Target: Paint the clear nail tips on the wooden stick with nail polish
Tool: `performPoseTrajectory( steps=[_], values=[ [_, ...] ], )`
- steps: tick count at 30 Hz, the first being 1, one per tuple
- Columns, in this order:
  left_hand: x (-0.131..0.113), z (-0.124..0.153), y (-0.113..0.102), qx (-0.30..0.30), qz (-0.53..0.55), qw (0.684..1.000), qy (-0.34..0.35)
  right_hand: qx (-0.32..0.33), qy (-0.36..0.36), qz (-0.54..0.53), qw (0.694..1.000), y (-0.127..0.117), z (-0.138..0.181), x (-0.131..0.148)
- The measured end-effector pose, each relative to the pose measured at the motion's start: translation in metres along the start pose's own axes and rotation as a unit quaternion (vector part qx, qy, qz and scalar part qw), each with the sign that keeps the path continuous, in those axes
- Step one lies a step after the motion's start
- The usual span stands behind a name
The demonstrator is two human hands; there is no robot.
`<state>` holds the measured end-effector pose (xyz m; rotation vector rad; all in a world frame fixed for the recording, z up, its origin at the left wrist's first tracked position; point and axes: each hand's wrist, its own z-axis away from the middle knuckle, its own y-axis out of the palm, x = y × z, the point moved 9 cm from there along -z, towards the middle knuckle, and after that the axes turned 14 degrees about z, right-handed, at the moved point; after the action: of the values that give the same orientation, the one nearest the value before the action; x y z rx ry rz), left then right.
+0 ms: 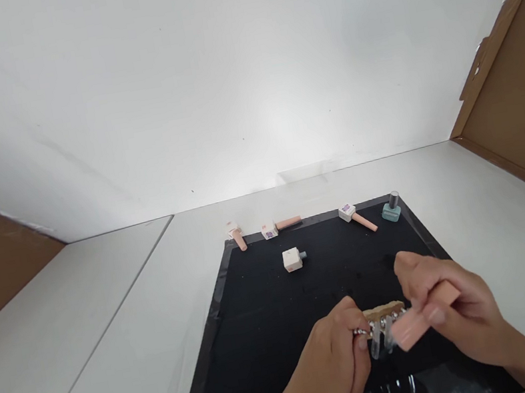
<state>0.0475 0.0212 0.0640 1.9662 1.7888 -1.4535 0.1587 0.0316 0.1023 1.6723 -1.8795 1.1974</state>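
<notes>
My right hand (457, 308) is closed around the long pink cap (412, 327) of a nail polish brush. The cap's lower end is beside clear false nail tips (376, 340); the brush itself I cannot make out. My left hand (334, 356) pinches one end of a tan, uneven-edged nail-tip stand (383, 311), which has small shiny metal beads along it. Part of the stand is hidden behind both hands. Farther back on the black mat (266, 331) lies a white polish bottle (292, 259) on its side, its grey neck uncapped.
Along the mat's far edge lie pink-capped polish bottles at left (238, 239), centre (287, 223) and right (362, 221). A teal bottle (391, 211) with a grey cap stands at the far right corner. Brown cardboard panels (512, 98) flank the white table (116, 344).
</notes>
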Motion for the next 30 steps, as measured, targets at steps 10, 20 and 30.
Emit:
performPoseTrajectory(
  steps=[10,20,30],
  values=[
    [0.000,0.006,-0.001,-0.013,0.033,0.999,0.007,-0.042,0.033,0.076,0.996,-0.004,0.002,-0.007],
    [0.010,0.010,-0.001,-0.012,0.058,0.997,-0.040,0.011,-0.024,0.046,0.999,0.007,-0.001,0.007],
    [0.020,0.022,0.006,-0.007,0.119,0.990,-0.078,-0.034,0.013,0.076,0.996,-0.002,0.003,-0.004]
  ],
)
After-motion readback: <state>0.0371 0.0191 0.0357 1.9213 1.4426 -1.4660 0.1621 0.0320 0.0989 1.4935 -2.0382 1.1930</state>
